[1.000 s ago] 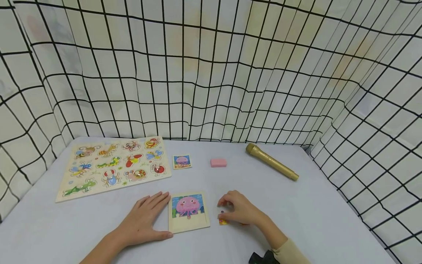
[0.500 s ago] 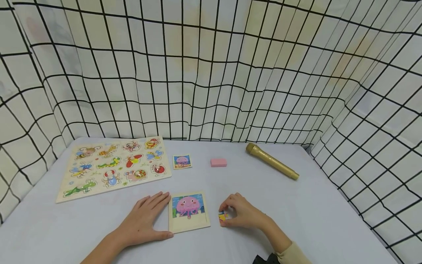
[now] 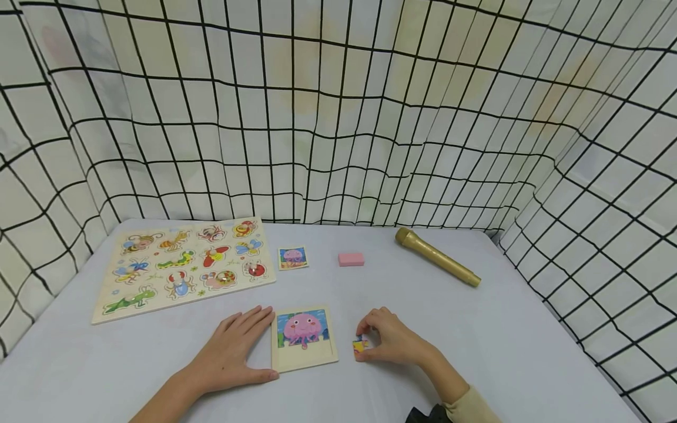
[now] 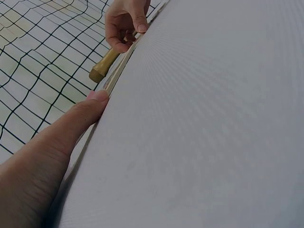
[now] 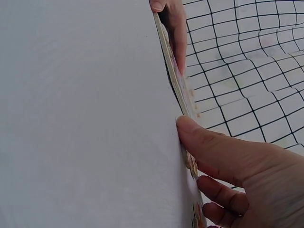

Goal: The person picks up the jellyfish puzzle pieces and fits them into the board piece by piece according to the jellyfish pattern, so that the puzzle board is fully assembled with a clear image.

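A small square jigsaw board (image 3: 305, 357) lies on the white table, its upper part filled with a pink jellyfish picture and its lower strip bare wood. My left hand (image 3: 230, 355) rests flat beside it, fingers spread, with the fingertips and thumb at its left edge. To the right of the board, my right hand (image 3: 394, 339) pinches a small jigsaw piece (image 3: 359, 349), yellow and orange with some blue, between thumb and forefinger. In the right wrist view, the right thumb (image 5: 190, 130) is at the near edge of the piece, and more pieces (image 5: 196, 216) lie under the curled fingers.
A large wooden insect puzzle (image 3: 185, 264) lies at the back left. Behind the board are a small jellyfish picture card (image 3: 293, 258) and a pink block (image 3: 351, 259). A gold microphone (image 3: 438, 257) lies at the back right. Black netting (image 3: 338, 117) surrounds the table.
My right forefinger has come round the far side of the piece, and more of its picture now shows. The piece has shifted slightly. My left hand and the board stay nearly in place.
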Motion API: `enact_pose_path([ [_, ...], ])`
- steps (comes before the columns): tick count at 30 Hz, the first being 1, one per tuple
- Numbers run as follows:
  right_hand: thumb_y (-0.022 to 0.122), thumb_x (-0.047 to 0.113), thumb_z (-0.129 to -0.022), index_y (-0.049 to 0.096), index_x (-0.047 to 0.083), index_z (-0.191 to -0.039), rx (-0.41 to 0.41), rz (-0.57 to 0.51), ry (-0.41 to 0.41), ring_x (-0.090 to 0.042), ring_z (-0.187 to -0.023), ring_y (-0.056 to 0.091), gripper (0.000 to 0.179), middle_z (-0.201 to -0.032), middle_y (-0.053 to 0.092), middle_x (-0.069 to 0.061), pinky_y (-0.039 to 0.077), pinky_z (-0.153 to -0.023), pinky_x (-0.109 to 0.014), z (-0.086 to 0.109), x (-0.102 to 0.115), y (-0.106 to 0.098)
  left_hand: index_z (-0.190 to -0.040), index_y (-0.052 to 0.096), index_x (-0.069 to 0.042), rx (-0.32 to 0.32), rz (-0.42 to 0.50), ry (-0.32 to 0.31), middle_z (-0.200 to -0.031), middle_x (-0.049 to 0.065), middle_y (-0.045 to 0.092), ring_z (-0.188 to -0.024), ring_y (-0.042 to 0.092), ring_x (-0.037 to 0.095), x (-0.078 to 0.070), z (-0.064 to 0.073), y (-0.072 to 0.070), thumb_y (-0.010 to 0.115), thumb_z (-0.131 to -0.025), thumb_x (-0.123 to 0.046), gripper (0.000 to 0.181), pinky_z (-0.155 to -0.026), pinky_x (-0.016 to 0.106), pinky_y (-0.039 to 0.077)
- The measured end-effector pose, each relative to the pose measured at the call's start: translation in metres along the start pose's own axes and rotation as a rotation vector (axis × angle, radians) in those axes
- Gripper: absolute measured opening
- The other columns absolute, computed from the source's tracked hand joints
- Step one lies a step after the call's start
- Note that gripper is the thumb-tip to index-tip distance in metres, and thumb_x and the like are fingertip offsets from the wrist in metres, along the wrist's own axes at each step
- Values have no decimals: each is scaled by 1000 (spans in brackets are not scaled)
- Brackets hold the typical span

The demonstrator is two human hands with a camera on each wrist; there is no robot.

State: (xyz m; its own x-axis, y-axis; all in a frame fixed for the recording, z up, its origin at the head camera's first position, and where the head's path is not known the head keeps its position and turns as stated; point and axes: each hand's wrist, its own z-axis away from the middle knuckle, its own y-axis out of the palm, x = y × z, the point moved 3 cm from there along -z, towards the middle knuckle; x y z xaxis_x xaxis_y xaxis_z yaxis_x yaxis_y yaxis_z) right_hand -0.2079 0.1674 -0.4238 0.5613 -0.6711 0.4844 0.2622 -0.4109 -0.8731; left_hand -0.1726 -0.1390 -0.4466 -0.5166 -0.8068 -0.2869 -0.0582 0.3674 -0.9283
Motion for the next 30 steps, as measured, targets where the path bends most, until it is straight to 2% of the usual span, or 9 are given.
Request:
enact_pose_path([
  [9, 74, 28, -77, 55, 20, -93, 70, -175, -5, -4, -76, 50, 25, -82, 54, 12, 44, -68, -21, -4, 2, 0, -139, 40, -7, -11, -4, 4, -144, 4, 36, -133, 27, 23, 1, 1, 0, 49, -66, -81, 104, -103, 47, 19],
  [16, 65, 10, -84, 60, 18, -95, 24, -210, -78, -3, -68, 46, 14, -76, 54, 12, 42, -58, -18, -6, 5, -1, -139, 40, -7, -19, 5, -6, -143, 4, 37, -132, 29, 23, 1, 1, -1, 50, -71, -75, 97, -103, 47, 19],
  [23, 58, 7, -89, 64, 16, -105, 12, -218, -95, -5, -72, 48, 20, -84, 57, 12, 45, -62, -19, -13, 10, -1, -139, 39, -8, -13, 22, -16, -144, 2, 36, -133, 28, 22, 1, 0, -1, 50, -78, -68, 86, -104, 47, 19],
  [30, 55, 4, -90, 59, 14, -112, -9, -241, -153, -6, -72, 48, 24, -82, 56, 5, 46, -63, -21, -25, 22, 2, -139, 40, -7, -29, 18, 8, -144, 4, 36, -133, 28, 24, 1, 2, -1, 49, -86, -57, 74, -103, 47, 19],
])
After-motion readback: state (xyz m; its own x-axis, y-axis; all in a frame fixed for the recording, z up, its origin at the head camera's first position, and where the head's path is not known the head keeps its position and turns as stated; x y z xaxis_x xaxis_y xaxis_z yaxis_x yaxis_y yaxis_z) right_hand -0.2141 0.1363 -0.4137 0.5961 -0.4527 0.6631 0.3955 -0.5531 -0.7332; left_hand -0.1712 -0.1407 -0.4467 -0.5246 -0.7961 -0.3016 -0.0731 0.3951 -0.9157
